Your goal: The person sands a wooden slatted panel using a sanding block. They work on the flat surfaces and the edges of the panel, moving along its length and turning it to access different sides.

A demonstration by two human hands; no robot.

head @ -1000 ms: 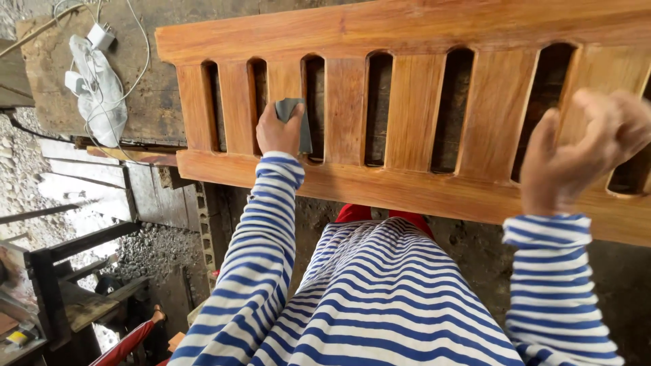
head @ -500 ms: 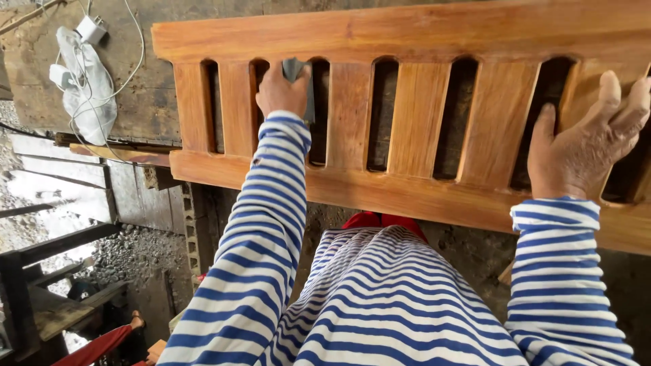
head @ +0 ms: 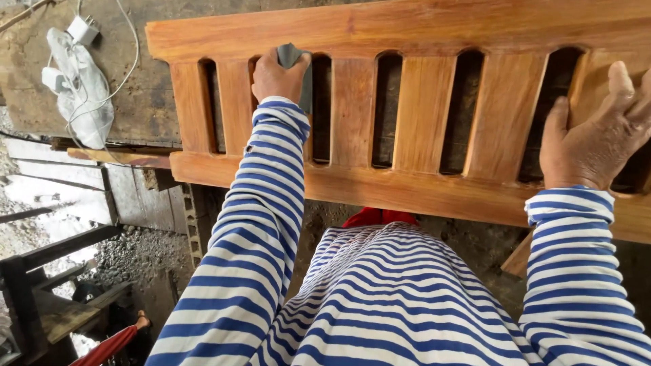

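Your left hand is closed around a small grey sanding pad, pressing it against a slat near the arched top of one slot in the wooden panel. Your right hand holds nothing; it lies flat with fingers spread on the slat at the far right, bracing the panel.

The likeliest trouble, as I judge it, is at the slot edge. The pad sits right where the slat meets the gap, so if you push too hard or tip your wrist, it could slip into the opening and your knuckles would knock the neighbouring slat. Working one spot too long could also round the crisp edge or leave a dull patch against the rest of the finish. The panel's near rail looks to overhang the table, with your body beneath it; if your bracing hand eases off, the panel could shift or rock under the strokes.

The panel itself is warm orange-brown wood with a visible grain, lying flat across the table in front of you. It has a broad top rail, a narrower bottom rail, and a row of upright slats divided by long slots with rounded tops. The surface looks smooth and evenly coloured.

Further left on the table lies a pale cloth with a white cable and a small white plug.
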